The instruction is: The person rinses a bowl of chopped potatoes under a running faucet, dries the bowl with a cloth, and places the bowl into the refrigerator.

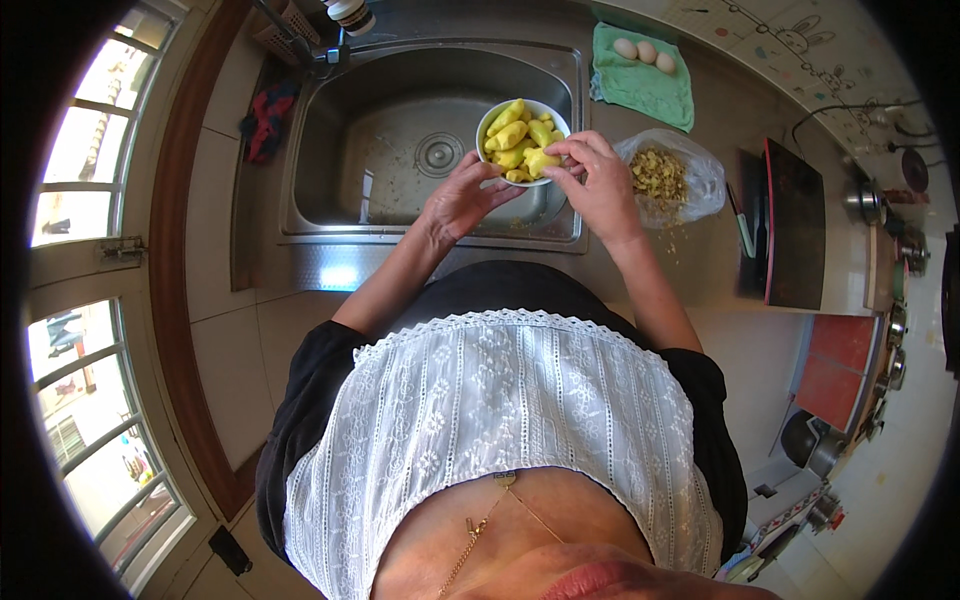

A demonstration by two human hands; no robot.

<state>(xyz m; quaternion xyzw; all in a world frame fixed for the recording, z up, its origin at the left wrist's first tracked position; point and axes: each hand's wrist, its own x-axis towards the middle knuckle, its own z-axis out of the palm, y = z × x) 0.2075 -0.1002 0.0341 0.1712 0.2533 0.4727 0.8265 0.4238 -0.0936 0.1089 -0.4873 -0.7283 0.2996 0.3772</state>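
Over the right part of the sink, my left hand holds a white bowl by its lower left side. Yellow knobbly pieces that look like peeled ginger fill the bowl to its rim. My right hand has its thumb and fingertips around one ginger piece at the bowl's right edge. Close beyond that hand, a clear plastic bag lies on the counter with brownish-yellow peelings on it. Some scraps have spilled onto the counter below the bag.
The steel sink has a round drain and a faucet at its back left corner. Several eggs rest on a green cloth. A knife lies beside a dark flat cooktop. A red-and-dark cloth hangs left.
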